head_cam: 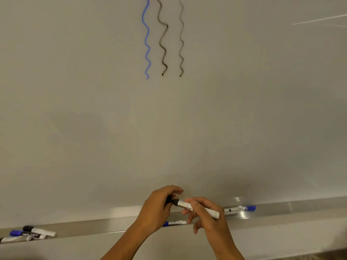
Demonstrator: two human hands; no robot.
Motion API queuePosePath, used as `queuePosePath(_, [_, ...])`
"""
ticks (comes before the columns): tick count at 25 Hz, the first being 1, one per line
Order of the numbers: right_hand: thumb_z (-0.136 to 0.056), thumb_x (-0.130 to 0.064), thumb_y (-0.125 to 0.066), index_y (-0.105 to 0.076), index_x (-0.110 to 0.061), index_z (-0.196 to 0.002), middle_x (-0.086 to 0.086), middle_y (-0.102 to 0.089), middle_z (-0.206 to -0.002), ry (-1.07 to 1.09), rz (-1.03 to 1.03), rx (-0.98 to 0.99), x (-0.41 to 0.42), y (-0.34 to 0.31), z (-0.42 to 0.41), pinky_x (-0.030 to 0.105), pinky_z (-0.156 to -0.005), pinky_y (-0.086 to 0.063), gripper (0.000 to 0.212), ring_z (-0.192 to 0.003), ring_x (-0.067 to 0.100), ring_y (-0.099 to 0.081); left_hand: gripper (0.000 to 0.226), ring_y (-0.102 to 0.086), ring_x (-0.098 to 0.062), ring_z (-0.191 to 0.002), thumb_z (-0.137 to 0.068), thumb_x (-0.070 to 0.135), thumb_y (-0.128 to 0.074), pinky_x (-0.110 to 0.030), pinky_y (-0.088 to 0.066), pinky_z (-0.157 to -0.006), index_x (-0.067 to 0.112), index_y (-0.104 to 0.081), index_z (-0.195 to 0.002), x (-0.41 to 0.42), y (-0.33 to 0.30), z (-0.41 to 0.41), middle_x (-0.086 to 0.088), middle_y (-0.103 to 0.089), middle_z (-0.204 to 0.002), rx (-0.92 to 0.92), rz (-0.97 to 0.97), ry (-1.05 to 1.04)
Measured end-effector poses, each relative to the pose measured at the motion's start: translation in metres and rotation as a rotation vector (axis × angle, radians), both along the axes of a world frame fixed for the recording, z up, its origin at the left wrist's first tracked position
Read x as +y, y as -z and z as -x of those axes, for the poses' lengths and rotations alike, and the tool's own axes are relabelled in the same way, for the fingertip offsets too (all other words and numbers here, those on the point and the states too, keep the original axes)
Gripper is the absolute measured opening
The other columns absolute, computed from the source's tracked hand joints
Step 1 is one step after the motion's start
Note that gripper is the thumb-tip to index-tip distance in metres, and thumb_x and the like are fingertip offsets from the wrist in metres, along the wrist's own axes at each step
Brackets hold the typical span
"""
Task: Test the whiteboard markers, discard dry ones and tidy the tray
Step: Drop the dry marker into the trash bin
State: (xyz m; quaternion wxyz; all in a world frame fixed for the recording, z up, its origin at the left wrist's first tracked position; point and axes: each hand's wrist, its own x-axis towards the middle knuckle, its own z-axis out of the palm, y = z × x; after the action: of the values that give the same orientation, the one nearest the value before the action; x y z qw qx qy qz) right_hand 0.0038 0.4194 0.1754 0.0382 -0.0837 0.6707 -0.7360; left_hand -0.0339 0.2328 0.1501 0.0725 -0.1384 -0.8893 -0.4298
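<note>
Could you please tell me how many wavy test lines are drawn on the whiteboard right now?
3, side by side at top centre: a blue line leftmost, a dark line in the middle, a thinner dark line rightmost. Their tops run out of view.

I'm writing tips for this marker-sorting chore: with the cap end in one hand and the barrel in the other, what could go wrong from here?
1. The left hand grips the black cap while the right hand holds the marker; a slip could ink the fingers.
2. Both hands work above the tray, so a dropped cap might miss it.
3. The fainter right-hand black squiggle suggests a weak marker that could get mixed with the tray pile.
</note>
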Motion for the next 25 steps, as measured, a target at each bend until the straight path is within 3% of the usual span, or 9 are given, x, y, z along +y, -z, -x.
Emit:
queuePosePath(3, [-0.07,-0.05,-0.066,-0.078,-0.018,-0.09,0.018,-0.075,-0.082,0.015,0.005,-0.011,0.001,0.007,-0.003,0.033,-0.049,-0.051,0.04,-0.067,0.023,-0.068,0.061,-0.065,-0.006,-0.091,-0.084,-0.015,-0.049,-0.031,-0.056,-0.086,0.037,-0.067,-0.109,0.001,0.01,0.001,0.015,-0.065,-0.09,-0.005,-0.03,0.029])
queuePosePath(6, [-0.067,-0.048,-0.067,-0.073,-0.004,-0.095,0.019,-0.074,-0.079,0.097,0.01,-0.031,0.004,0.015,-0.004,0.033,-0.049,-0.052,0.053,-0.068,0.023,-0.069,0.06,-0.065,-0.005,-0.09,-0.085,-0.016,-0.049,-0.033,-0.056,-0.086,0.036,-0.068,-0.108,0.002,0.016,0.004,0.013,-0.065,-0.088,-0.025,-0.068,0.042])
queuePosePath(9, [-0.076,-0.035,-0.068,-0.067,0.001,-0.096,0.02,-0.073,-0.079,0.165,0.022,-0.077,0.003,0.022,-0.007,0.032,-0.049,-0.05,0.041,-0.067,0.022,-0.068,0.056,-0.065,-0.007,-0.094,-0.085,-0.016,-0.051,-0.031,-0.056,-0.087,0.032,-0.069,-0.109,0.005,0.019,0.006,0.013,-0.067,-0.097,-0.023,-0.059,0.118])
queuePosePath(14, [-0.085,-0.019,-0.073,-0.067,-0.001,-0.096,0.022,-0.075,-0.084,0.186,-0.009,-0.179,0.004,0.027,-0.013,0.033,-0.053,-0.05,0.022,-0.071,0.026,-0.068,0.054,-0.062,-0.005,-0.106,-0.083,-0.016,-0.051,-0.022,-0.051,-0.091,0.023,-0.069,-0.115,0.011,0.018,0.016,0.011,-0.066,-0.115,-0.065,-0.019,0.418])
queuePosePath(17, [-0.077,-0.016,-0.076,-0.072,-0.003,-0.102,0.019,-0.077,-0.095,0.183,0.01,-0.272,0.016,0.027,-0.017,0.033,-0.052,-0.054,0.028,-0.086,0.033,-0.074,0.06,-0.059,-0.001,-0.11,-0.084,-0.017,-0.049,-0.016,-0.048,-0.092,0.028,-0.066,-0.12,0.016,0.024,0.024,0.013,-0.065,-0.119,-0.135,-0.044,0.44])
queuePosePath(20, [-0.085,-0.013,-0.07,-0.075,-0.004,-0.106,0.02,-0.074,-0.109,0.167,0.093,-0.366,0.029,0.029,-0.022,0.032,-0.051,-0.054,0.023,-0.1,0.038,-0.072,0.066,-0.059,-0.002,-0.111,-0.083,-0.021,-0.046,-0.017,-0.048,-0.094,0.029,-0.065,-0.122,0.026,0.031,0.029,0.013,-0.064,-0.121,-0.205,-0.062,0.512])
queuePosePath(25, [-0.095,-0.022,-0.058,-0.075,-0.012,-0.109,0.023,-0.073,-0.109,0.154,0.066,-0.369,0.039,0.038,-0.037,0.031,-0.053,-0.047,0.024,-0.082,0.037,-0.071,0.072,-0.06,-0.001,-0.111,-0.08,-0.024,-0.045,-0.019,-0.047,-0.096,0.033,-0.065,-0.118,0.046,0.039,0.025,0.013,-0.065,-0.119,-0.274,-0.106,0.6])
